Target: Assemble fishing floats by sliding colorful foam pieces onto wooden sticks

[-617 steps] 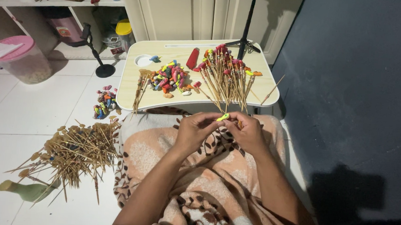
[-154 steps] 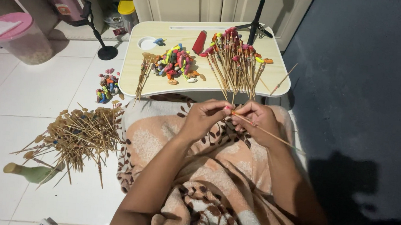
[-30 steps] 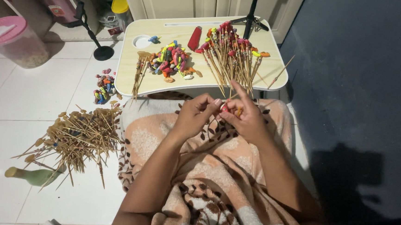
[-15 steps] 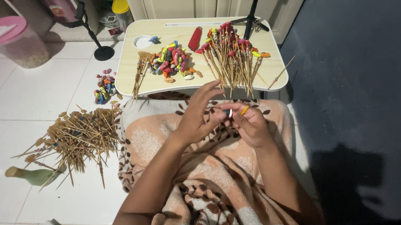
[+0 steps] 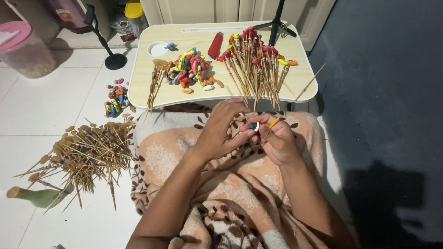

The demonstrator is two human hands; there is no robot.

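Directly below the pale wooden lap table point(image 5: 295, 90), both hands meet over the blanket. Left hand point(image 5: 221, 132) and right hand point(image 5: 279, 141) pinch a thin yellow-tipped bamboo stick point(image 5: 273, 124).

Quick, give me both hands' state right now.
Left hand: fingers curled, pinching at the small piece between both hands.
Right hand: closed on a thin stick and that piece.

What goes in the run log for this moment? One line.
left hand: touching small piece | right hand: holding small piece, stick | lap table: sticks, colourful pieces
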